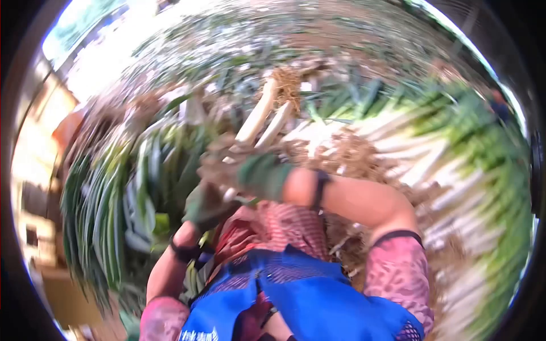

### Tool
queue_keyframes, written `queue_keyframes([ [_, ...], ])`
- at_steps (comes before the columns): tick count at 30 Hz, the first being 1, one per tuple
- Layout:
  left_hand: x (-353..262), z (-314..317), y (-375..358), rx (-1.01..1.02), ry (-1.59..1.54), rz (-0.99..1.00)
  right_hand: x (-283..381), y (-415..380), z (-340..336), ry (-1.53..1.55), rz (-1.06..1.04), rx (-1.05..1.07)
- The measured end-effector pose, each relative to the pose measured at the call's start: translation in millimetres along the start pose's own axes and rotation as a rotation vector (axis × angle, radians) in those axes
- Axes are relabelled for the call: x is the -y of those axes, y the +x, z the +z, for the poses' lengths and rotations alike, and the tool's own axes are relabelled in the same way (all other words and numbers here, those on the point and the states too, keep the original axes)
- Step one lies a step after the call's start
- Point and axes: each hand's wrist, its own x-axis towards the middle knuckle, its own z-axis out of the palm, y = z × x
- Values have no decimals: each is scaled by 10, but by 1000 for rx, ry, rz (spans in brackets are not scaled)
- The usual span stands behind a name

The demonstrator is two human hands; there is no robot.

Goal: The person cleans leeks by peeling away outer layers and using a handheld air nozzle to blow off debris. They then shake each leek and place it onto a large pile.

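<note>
Nearest — blue vest (341,295) below the hands. Left hand (206,202) and right hand (247,169), gloved, close together. Right appears closed round two leeks (259,118); left's grip blurred, cannot tell. Leeks slant up beyond the hands, roots (286,85) outermost. Judgement: two-handed handling underway; next move calls for supporting both stems. Leafy heap (105,210) left, laid leeks (449,162) right — blurred greens (227,40) farthest.

Over there, the right arm (369,196) bends sharply at the elbow and reaches inward, the left forearm (166,273) angles up — gloved right hand (250,170) and left hand (207,202) close together, fingers blurred.
</note>
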Motion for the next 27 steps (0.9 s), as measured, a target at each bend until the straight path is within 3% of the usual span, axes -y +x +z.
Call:
queue_keyframes([
  [1, -48, 63, 1, -64, -44, -8, 7, 63, 56, -63, 21, 108],
  [2, -168, 64, 47, -58, -164, 49, -9, 142, -68, -86, 107, 366],
  [3, -288, 67, 85, -46, -284, 105, -108, 192, -138, -153, 53, 401],
  [4, -350, 26, 123, 53, -239, 37, -191, 208, -246, -212, -6, 432],
  [6, -485, -63, 196, 92, 99, 356, -259, 320, -635, -355, -106, 395],
  [8, -872, -183, 39, -19, 408, 242, -476, 342, -1222, -499, -76, 341],
  [9, -866, -215, 27, -21, 405, 261, -730, 281, -1459, -542, -105, 235],
  [10, -961, -363, 18, 71, 541, 307, -913, 222, -1842, -615, -38, 279],
  [12, -1028, -525, 108, -37, 758, 576, -1173, -41, -2846, -782, 18, 307],
  [13, -1048, -671, 162, -39, 880, 559, -1176, -226, -3408, -894, 106, 331],
  [14, -998, -825, 250, -41, 1001, 541, -1511, -580, -3924, -754, 148, 192],
  [15, -802, -973, 372, -97, 979, 435, -767, -402, -4465, -1386, 588, 581],
  [16, -587, -1097, 497, -147, 953, 332, -508, -527, -4901, -1459, 733, 553],
  [18, -430, -1241, 694, -128, 805, 315, -146, -1350, -5858, -1834, 755, 462],
  [19, -286, -1286, 789, -148, 822, 302, 84, -1738, -6301, -1912, 1096, 510],
  [20, -122, -1329, 872, -167, 841, 285, 375, -2059, -6654, -1912, 1187, 361],
  [21, 44, -1358, 963, -149, 868, 334, 694, -2145, -6683, -1908, 1498, 306],
  [24, 218, -1178, 999, -131, 901, 356, 1380, -2959, -6899, -1810, 2122, 29],
  [25, 264, -1125, 1026, -120, 922, 342, 1575, -3326, -6940, -1770, 2249, -69],
  [26, 313, -1095, 1061, -115, 933, 325, 1817, -4178, -7217, -1742, 2247, -187],
  [27, 371, -1081, 1093, -106, 948, 306, 2017, -4551, -7058, -1677, 2329, -350],
])
